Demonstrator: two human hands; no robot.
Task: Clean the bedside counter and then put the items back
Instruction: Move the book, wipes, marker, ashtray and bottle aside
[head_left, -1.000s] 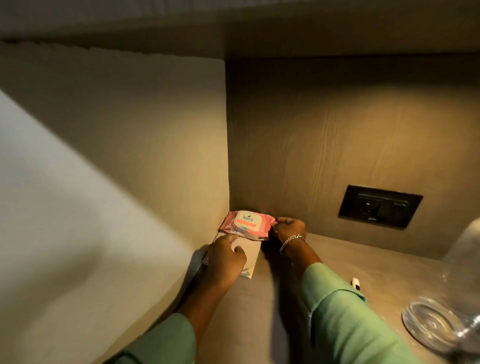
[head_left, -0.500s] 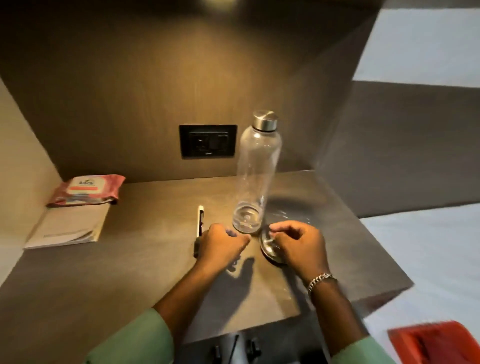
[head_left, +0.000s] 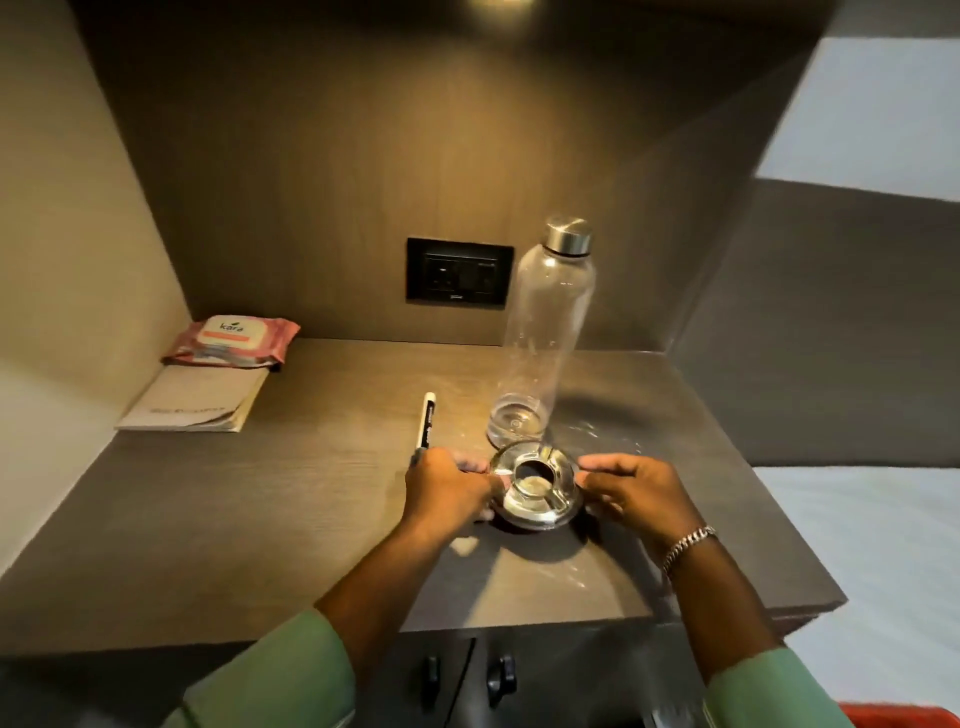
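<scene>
A round glass ashtray (head_left: 535, 486) rests on the brown bedside counter (head_left: 311, 509), near its front. My left hand (head_left: 447, 488) grips the ashtray's left rim and my right hand (head_left: 631, 491) touches its right rim. Just behind the ashtray stands a clear empty bottle (head_left: 545, 332) with a steel cap. A black-and-white marker (head_left: 426, 421) lies left of the bottle, its near end hidden behind my left hand. In the back left corner a pink wipes pack (head_left: 234, 340) sits at the far end of a thin booklet (head_left: 197, 400).
A black socket plate (head_left: 458, 271) is set in the back wall. Walls close the counter at the left and back right. A white bed (head_left: 872, 561) lies to the right. Two dark cabinet knobs (head_left: 501, 673) show under the front edge, and something red (head_left: 893, 716) sits at the bottom right.
My hands left the wipes pack in the corner and came to the ashtray. Since half a second ago they have spread to its two sides, so the ashtray is uncovered.
</scene>
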